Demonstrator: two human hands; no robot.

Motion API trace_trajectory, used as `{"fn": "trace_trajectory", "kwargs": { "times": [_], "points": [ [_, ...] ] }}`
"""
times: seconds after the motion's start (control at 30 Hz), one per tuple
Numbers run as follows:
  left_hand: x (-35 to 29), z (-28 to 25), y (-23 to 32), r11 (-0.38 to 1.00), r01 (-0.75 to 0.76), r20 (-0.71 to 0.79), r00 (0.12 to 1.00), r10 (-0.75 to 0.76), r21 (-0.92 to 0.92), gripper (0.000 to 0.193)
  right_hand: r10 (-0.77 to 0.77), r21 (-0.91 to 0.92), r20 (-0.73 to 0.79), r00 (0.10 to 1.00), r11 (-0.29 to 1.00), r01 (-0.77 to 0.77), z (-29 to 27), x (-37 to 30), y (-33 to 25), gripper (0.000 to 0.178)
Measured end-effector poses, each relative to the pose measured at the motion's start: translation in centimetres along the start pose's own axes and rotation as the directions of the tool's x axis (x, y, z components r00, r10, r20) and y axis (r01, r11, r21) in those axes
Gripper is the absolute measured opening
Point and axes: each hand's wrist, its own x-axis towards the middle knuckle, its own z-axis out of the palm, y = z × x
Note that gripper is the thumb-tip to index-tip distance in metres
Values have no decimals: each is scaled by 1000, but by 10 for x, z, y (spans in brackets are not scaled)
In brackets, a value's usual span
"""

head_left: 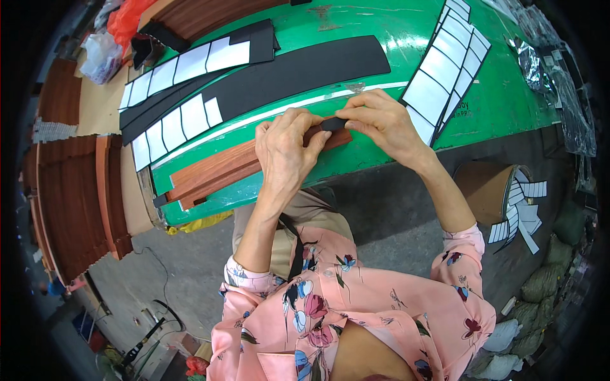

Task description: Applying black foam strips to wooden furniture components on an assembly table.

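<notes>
A reddish-brown wood-grain strip (219, 166) with a raised ridge lies along the near edge of the green table. At its right end, a small black pad (333, 124) sits on the ridge. My right hand (389, 127) pinches this pad between thumb and fingers from the right. My left hand (284, 151) closes over the strip beside it, its thumb and fingertips pressing at the pad's left side. Another small black piece (160, 200) covers the strip's left end. Beneath my fingers, the contact between pad and wood is partly hidden.
Black foam sheets (305, 68) and white-backed cut pads (176, 127) lie across the green table (406, 47). More white pads (438, 66) rest at the right. Brown wood-grain pieces (70, 197) are stacked left. A round bin (486, 184) holding white scraps stands right, below table level.
</notes>
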Motion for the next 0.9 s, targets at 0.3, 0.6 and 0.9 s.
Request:
{"fn": "trace_trajectory", "kwargs": {
  "times": [0.3,0.6,0.9],
  "points": [
    [-2,-2,-4,975,-212,-17,977,213,67,28,3,-27,-99,995,1000,-6,3,-16,-3,29],
    [-5,8,-11,894,-381,-35,916,400,236,38,-187,-317,-180,966,940,122,19,-17,-11,38],
    [-14,12,-4,902,-352,-123,912,390,249,34,23,-198,-120,992,979,-47,17,-33,-20,42]
  ]
}}
